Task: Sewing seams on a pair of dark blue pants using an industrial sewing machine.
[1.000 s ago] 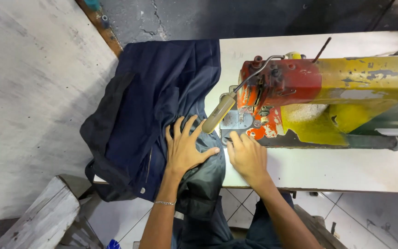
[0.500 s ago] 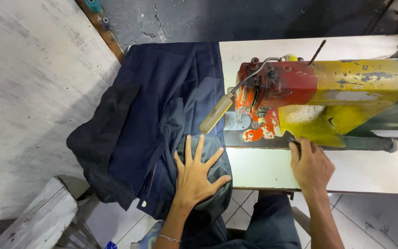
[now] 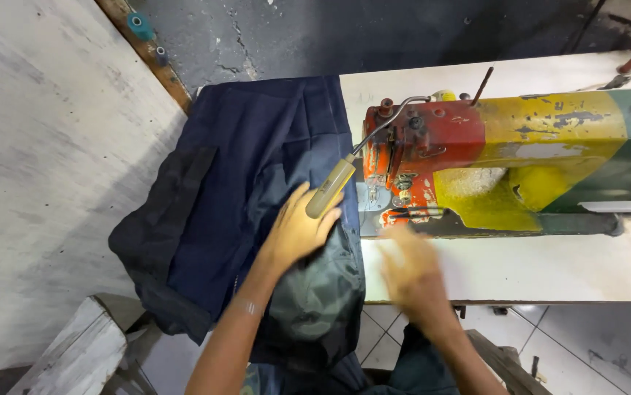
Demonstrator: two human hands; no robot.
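Sewing machine blocking just beyond the right hand's fingers, its lever handle crossing over the left hand's fingers, bare desk open rightward, dark cloth flat and passable ahead of the left fingers

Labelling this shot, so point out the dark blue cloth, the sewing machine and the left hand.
dark blue cloth (image 3: 257, 139), head view, flat upper part.
sewing machine (image 3: 549, 132), head view, yellow body.
left hand (image 3: 297, 230), head view, back of hand.

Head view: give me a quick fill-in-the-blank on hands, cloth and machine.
1. The left hand rests on the dark ____ cloth.
2. The blurred right hand is over the ____ table.
3. The sewing machine is red at its head, ____ in the middle.

Missing: blue; white; yellow
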